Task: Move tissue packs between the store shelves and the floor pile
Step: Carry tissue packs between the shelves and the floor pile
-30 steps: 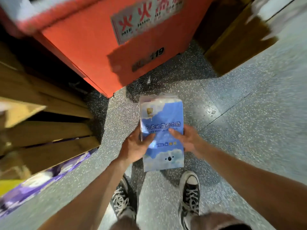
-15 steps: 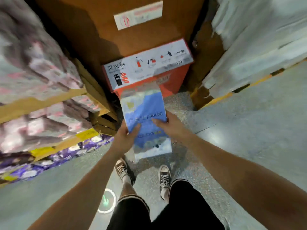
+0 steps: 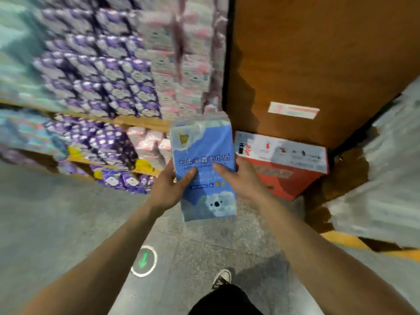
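Fingers (image 3: 189, 175) pinch the blue plastic-wrapped rectangular tissue pack (image 3: 204, 155) by its long edges, thumbs flat on its printed front. Head view: my left hand (image 3: 167, 189) and right hand (image 3: 244, 181) hold it upright above the grey speckled floor (image 3: 68, 223), near the wooden store shelves (image 3: 141, 121). I judge this the carry step. The next move calls for finding a free shelf slot, and blur hides any.

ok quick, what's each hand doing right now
Left hand: holding the blue tissue pack by its left edge, thumb across the front.
Right hand: holding the same pack by its right edge.
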A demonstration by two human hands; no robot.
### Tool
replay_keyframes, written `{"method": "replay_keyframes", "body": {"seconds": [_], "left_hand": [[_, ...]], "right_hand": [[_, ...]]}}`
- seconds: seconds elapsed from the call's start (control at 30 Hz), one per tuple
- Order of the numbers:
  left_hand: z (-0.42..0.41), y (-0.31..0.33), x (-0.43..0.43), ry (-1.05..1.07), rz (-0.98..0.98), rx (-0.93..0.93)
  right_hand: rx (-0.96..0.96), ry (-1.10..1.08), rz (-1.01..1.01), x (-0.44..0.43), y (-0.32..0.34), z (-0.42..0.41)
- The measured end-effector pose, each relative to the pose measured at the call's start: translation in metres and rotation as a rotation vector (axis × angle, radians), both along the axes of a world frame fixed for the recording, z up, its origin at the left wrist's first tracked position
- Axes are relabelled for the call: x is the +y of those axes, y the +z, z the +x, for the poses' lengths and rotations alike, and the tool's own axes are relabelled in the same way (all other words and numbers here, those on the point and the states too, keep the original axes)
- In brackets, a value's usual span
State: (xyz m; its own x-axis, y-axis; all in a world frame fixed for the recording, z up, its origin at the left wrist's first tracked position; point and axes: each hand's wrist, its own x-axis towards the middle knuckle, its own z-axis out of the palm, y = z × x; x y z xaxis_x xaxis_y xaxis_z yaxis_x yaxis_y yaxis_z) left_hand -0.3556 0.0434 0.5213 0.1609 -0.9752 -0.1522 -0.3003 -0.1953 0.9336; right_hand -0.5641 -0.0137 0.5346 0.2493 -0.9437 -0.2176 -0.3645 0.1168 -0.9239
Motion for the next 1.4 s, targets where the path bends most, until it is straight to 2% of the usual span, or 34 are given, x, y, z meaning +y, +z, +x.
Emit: {"method": "replay_keyframes", "body": {"seconds": [0.2,0.33,0.57,0.7,0.93,1.1,1.4], "left_hand": [[0.102,0.033,0.136,0.319,-0.038,-0.066],[0.176,0.054,0.254,0.486,-0.045,-0.116],[0.278,0.102,0.449,0.793,-0.09,-0.193],[0.324,0.12,0.544,1.006,-0.142,-0.205],[0.413,0.14,0.682,1.35,-0.167,-0.229],[0.483,0.158,0.768,1.578,-0.132,-0.295],[0.576,0.177,0.926,1.879,-0.143,-0.33]], "right_hand": [[-0.034,0.303,-0.038,0.075,0.033,0.127],[-0.09,0.47,-0.087,0.166,0.052,0.221],[-0.115,0.78,-0.06,0.314,0.088,0.382],[-0.097,1.0,-0.148,0.392,0.113,0.47],[-0.172,1.365,-0.265,0.521,0.132,0.632],[-0.324,1.599,-0.194,0.616,0.141,0.75],[-0.432,1.921,-0.178,0.8,0.171,0.906]]}}
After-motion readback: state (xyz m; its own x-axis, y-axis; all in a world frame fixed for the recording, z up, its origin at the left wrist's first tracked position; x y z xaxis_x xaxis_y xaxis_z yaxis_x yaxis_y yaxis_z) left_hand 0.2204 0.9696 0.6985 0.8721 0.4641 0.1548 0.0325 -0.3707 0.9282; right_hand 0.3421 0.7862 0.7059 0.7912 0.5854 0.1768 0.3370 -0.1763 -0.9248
